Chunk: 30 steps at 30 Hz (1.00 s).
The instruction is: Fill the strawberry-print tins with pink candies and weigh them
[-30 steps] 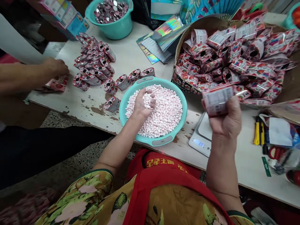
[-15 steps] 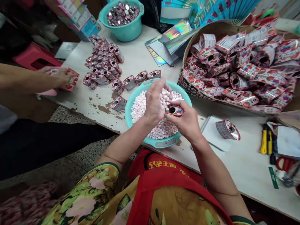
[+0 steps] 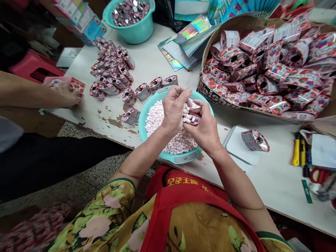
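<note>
At the table's far side, a teal basin (image 3: pixel 135 32) holds round silvery and pink discs. Just beside it I see a black plastic bag (image 3: pixel 168 17), then iridescent silver pouches (image 3: pixel 181 47) lying overlapped, with fanned bright-blue printed sheets (image 3: pixel 225 10) behind them. Pink and blue boxes (image 3: pixel 80 17) are stacked at the far left, and a pinkish-red plastic stool (image 3: pixel 28 64) stands lower down, near a co-worker's dark-clad leg (image 3: pixel 60 162) above the speckled floor (image 3: pixel 86 166). Towards the right end lie a yellow cutter (image 3: pixel 295 151), a white sheet (image 3: pixel 324 150), a red-handled tool (image 3: pixel 318 175), partly blurred, and a small green strip (image 3: pixel 306 191).
</note>
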Motion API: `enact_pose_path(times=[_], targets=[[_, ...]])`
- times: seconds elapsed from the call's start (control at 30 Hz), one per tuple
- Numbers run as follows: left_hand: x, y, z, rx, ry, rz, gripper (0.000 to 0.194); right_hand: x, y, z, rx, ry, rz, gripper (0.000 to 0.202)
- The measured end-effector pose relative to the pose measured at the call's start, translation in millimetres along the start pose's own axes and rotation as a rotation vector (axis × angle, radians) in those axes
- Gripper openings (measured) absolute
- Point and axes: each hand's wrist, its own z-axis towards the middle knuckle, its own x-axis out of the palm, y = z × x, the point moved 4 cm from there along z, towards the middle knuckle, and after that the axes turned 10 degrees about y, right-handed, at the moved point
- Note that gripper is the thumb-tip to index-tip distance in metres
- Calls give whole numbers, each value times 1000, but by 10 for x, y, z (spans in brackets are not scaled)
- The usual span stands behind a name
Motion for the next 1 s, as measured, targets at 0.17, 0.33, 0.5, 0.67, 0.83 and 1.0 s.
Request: enact_pose_path(times=[0.17,0.33,0.5,0.67,0.83,1.0], targets=[[56,-22,10,18,33,8,28,-28,22,-23,-9,-21,-23,71],[92,-69,48,56,58,-13,23,-29,7,19,-18,-42,8,72],[79,-64,23,24,41,0,28,-41,-19,23,-9,-34,23,73],[179,-76,-29,3,149,51,24,-85,-2,-40,-4,-18,22,68],[318,-92,31,-37,229,109,28,-158,-31,-53,-26,-28,-8,66],[391,-68,55,-75,252,94,30,-224,-71,-50,-15,-20,10,67]])
